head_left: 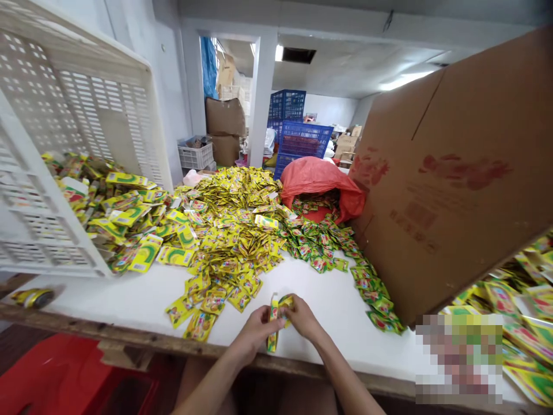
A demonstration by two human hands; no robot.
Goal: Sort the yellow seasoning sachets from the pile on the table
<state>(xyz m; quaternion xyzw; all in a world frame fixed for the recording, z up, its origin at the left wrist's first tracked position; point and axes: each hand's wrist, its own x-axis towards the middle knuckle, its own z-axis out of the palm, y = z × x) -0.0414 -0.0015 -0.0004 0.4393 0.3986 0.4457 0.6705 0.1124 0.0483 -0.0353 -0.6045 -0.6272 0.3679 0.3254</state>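
Note:
Near the table's front edge, my left hand [259, 327] is closed around a narrow yellow-green box [273, 325], which stands roughly upright with a pale flap at its top. My right hand [298, 316] is beside it, its fingers pinching a small yellow packet [285, 302] close to the box's upper part. Yellow packets [237, 259] lie in a large heap in front of and left of my hands. Green packets [319, 242] spread to the right of them, spilling from a red bag [319, 176].
A white crate [99, 248] lies tipped at left, small yellow boxes [129, 214] spilling out. A large cardboard box [432, 173] leans at right, with more boxes [518, 300] beyond it. A yellow roll [32, 298] sits at the left edge. Blue crates [305, 138] stand behind.

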